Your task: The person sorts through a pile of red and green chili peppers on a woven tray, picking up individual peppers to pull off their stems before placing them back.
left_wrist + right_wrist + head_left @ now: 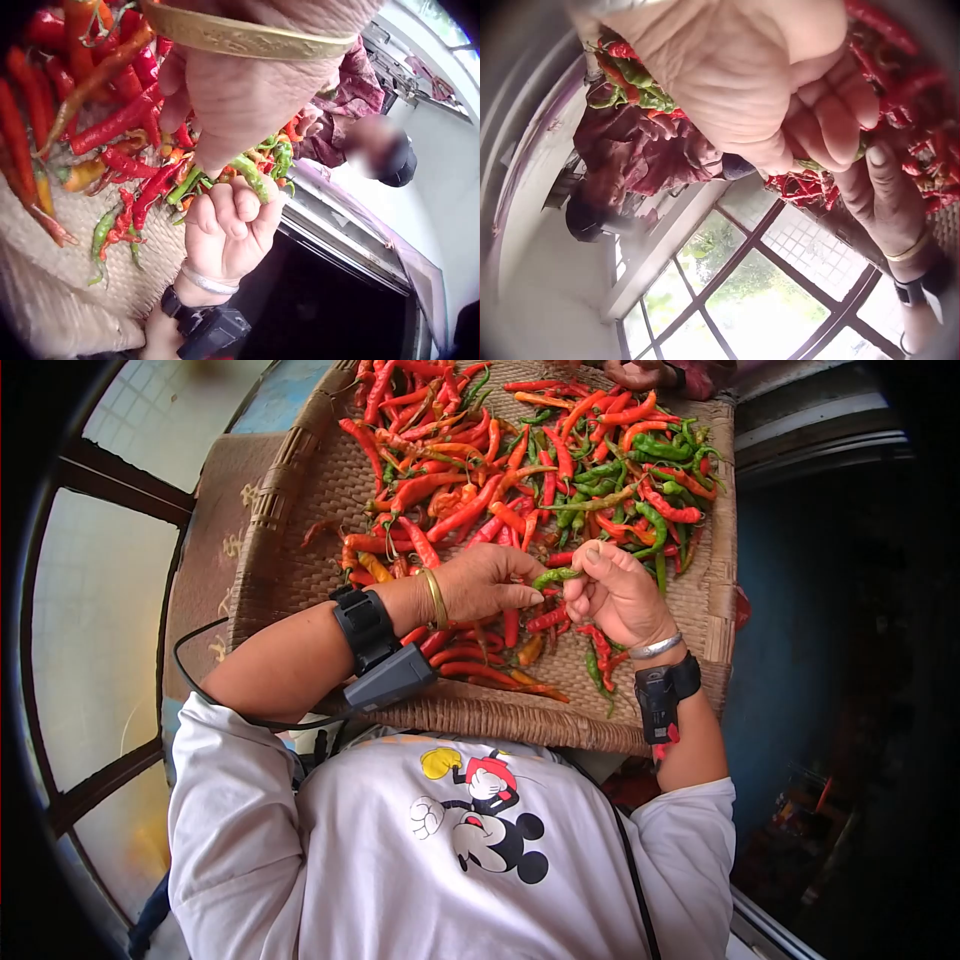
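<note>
A green chili pepper (556,576) is held between both hands over a woven basket tray (560,728). My left hand (485,582), with a gold bangle, pinches one end between thumb and forefinger. The right hand (620,595), wearing a silver bangle, grips the other end with thumb and curled fingers. In the left wrist view the pepper (250,177) shows pale green and bumpy, its end against the right fingers (247,204). In the right wrist view it is mostly hidden behind the right hand (757,82). Red chilies (470,510) lie heaped below and beyond the hands.
Green chilies (665,448) cluster at the tray's far right, mixed with red ones. A few loose chilies (600,655) lie near the front rim. Another person's hand (640,372) is at the far edge. Paned windows (110,610) stand on the left.
</note>
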